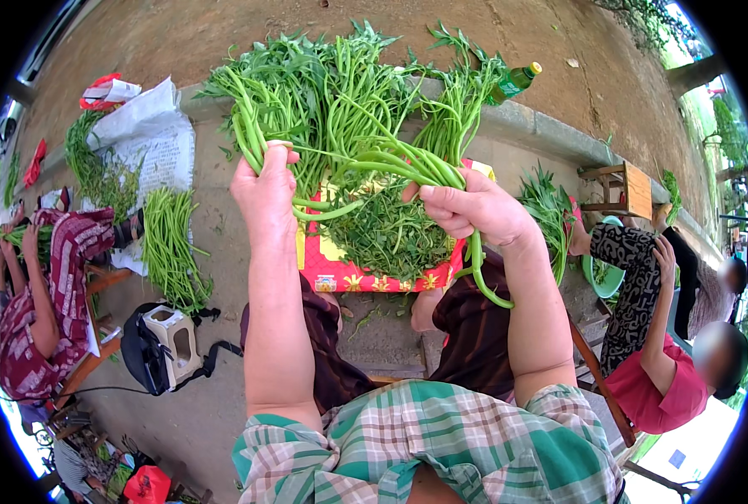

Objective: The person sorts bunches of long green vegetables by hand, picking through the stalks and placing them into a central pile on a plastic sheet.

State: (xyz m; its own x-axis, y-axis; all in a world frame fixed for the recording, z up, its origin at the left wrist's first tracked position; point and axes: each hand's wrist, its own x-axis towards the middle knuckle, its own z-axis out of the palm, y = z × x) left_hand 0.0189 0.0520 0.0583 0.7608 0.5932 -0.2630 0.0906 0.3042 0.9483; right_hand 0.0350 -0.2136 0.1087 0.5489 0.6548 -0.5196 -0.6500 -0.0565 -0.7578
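My left hand (268, 192) is closed around a few long green stems (248, 126) whose upper ends reach toward the heap behind. In my right hand (474, 208) is a bundle of green vegetable stems (405, 164), with some ends bending down below the wrist. Both hands are raised over a red and yellow sheet (380, 282) bearing printed characters. Loose leaves and trimmings (393, 233) form a pile on that sheet. Just beyond, bunches of leafy stem greens (323, 82) lean on a low concrete curb (531, 121).
A green bottle with a yellow cap (515, 82) stands by the curb. To the left lie a bundle of stems (169, 246), a white woven sack (166, 148) and a black bag (144, 353). People sit on both sides; a wooden stool (632, 189) is at right.
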